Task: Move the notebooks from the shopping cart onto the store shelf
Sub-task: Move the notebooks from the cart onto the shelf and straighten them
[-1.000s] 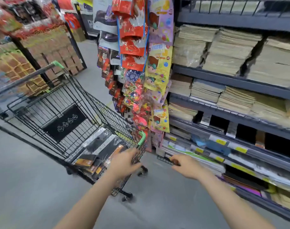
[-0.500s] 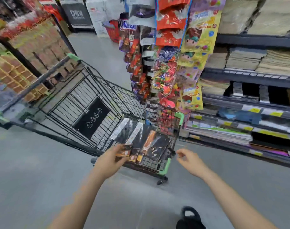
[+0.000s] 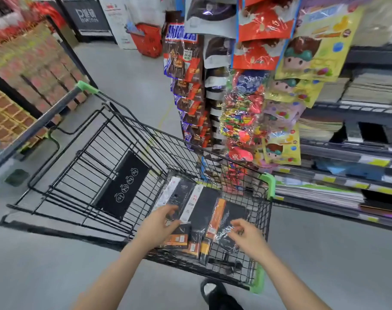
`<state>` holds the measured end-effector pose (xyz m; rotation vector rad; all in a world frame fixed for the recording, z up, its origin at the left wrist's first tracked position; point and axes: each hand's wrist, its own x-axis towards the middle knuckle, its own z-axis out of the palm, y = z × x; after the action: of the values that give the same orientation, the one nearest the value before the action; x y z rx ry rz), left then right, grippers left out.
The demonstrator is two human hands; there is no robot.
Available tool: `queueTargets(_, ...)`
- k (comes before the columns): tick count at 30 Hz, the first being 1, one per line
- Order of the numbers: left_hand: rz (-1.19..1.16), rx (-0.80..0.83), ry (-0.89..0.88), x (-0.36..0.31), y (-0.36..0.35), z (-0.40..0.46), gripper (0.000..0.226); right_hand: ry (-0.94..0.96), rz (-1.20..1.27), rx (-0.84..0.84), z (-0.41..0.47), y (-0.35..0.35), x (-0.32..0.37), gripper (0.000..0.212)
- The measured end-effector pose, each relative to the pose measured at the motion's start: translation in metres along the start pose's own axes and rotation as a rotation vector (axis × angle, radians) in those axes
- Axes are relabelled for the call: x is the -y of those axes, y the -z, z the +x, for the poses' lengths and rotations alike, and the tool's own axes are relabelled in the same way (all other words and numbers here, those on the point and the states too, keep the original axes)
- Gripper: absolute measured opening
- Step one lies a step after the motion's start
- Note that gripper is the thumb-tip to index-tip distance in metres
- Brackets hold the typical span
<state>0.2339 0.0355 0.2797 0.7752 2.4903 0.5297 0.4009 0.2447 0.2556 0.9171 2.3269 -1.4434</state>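
Note:
Several plastic-wrapped black notebooks (image 3: 204, 209) with orange and white bands lie flat in the front end of a black wire shopping cart (image 3: 114, 157). My left hand (image 3: 155, 227) reaches into the cart with its fingers spread, over the left side of the pile, and holds nothing. My right hand (image 3: 246, 237) hovers over the right side of the pile, fingers loosely curled, nothing in it. The store shelf (image 3: 347, 175) with stacked notebooks and yellow price tags runs along the right.
A hanging rack of snack and candy bags (image 3: 246, 90) stands between the cart and the shelf. A red basket (image 3: 147, 41) sits on the floor far back. Boxed goods (image 3: 22, 86) fill the display on the left. My shoe (image 3: 217, 294) is below the cart.
The view has swung down and left toward the cart. Both hands have moved from the cart's edge to above the notebook pile inside it.

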Motion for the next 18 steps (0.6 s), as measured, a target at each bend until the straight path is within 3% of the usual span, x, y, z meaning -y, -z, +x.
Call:
queueTargets(7, -0.049, 0.143, -0.017, 0.05, -0.011, 0.09, 0.042, -0.189, 0.047, -0.1, 0.068, -0.045, 0.008, 0.032)
queueTargets(11, 0.013, 0.324, -0.038, 0.093, -0.062, 0.15, 0.046, -0.281, 0.044, -0.253, 0.113, -0.085, -0.016, 0.029)
queueTargets(18, -0.068, 0.523, 0.026, 0.173, -0.161, 0.209, 0.072, -0.429, 0.052, -0.318, 0.17, -0.152, -0.063, 0.036)
